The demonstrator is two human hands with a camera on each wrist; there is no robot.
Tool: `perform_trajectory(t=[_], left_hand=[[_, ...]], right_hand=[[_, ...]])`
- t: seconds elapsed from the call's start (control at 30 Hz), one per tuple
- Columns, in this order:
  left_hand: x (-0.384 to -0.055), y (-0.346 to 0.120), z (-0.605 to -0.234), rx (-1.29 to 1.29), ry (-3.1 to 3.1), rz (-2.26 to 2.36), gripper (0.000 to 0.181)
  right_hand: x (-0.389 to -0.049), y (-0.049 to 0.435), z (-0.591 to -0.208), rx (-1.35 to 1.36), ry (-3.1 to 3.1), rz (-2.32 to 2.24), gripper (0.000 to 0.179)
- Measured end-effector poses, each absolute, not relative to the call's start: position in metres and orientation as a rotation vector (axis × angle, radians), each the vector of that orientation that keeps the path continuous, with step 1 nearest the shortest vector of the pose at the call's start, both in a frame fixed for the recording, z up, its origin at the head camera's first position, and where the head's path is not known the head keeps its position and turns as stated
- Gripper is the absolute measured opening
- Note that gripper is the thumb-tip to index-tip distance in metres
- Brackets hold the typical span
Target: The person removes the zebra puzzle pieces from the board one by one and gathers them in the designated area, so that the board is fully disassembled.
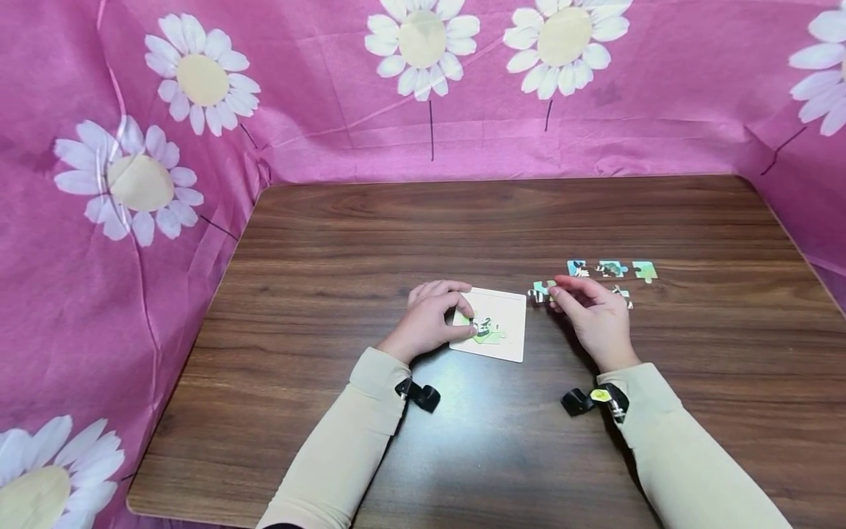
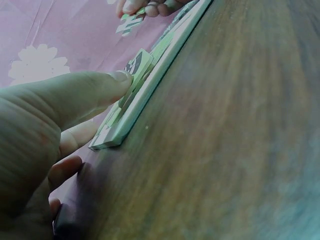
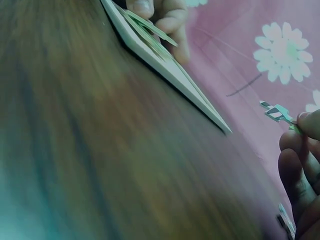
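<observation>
My left hand (image 1: 428, 317) is at the left side of a pale square puzzle board (image 1: 512, 347), its thumb and fingers pinching a green jigsaw piece with a dark-and-white picture (image 2: 141, 62). That piece is tilted over other green piece parts lying on the board, as the left wrist view shows. To the right of the board, my right hand (image 1: 600, 323) pinches a striped black, white and green jigsaw piece (image 3: 275, 112) between thumb and fingertips. In the right wrist view this piece is held up off the brown table (image 3: 125, 165).
Behind the right hand lie several loose jigsaw pieces: a blue one (image 1: 577, 267), a blue-green one (image 1: 612, 269), a green one (image 1: 645, 271) and a partly covered striped one (image 1: 623, 294). Pink cloth with daisies (image 1: 330, 147) hangs around the table's far and side edges.
</observation>
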State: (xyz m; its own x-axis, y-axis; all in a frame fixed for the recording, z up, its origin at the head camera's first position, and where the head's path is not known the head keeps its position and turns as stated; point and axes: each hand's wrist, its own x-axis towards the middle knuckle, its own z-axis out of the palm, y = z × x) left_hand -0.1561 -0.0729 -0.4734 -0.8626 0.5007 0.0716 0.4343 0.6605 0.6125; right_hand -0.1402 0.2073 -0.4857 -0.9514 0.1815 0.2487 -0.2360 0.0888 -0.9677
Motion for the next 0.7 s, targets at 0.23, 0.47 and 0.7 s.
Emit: perform_trajectory(t=[0.23, 0.47, 0.7], left_hand=[[-0.156, -0.072, -0.474, 0.783, 2.772, 0.975, 0.021], [-0.156, -0.073, -0.474, 0.782, 2.778, 0.959, 0.019], [-0.155, -0.072, -0.473, 0.790, 2.780, 0.962, 0.015]], right_hand=[[-0.136, 0.229, -0.484, 0.011, -1.998, 1.888, 0.021], [-0.131, 0.252, -0.481, -0.169, -2.086, 1.715, 0.024], [-0.131, 0.280, -0.482, -0.292, -2.139, 1.495, 0.024]])
